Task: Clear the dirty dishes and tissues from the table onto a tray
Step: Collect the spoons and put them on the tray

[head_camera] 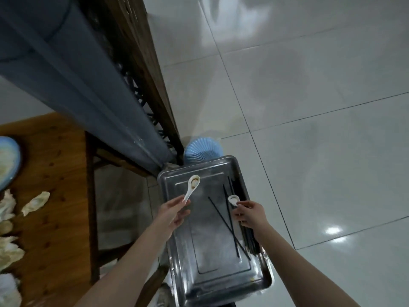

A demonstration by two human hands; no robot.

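A steel tray (212, 282) lies below me with several black chopsticks (230, 222) on its right side. My left hand (171, 214) pinches the handle of a white soup spoon (192, 187), whose stained bowl hangs over the tray's far left. My right hand (249, 214) holds a second white spoon (234, 200) over the chopsticks. On the wooden table (51, 173) at left lie crumpled tissues (35, 202) and a blue-rimmed dirty plate (7, 160).
A blue ribbed bowl (202, 151) shows just beyond the tray's far edge. A chair back draped in blue-grey cloth (73, 69) stands between table and tray. Glossy white tiled floor (309, 96) spreads to the right.
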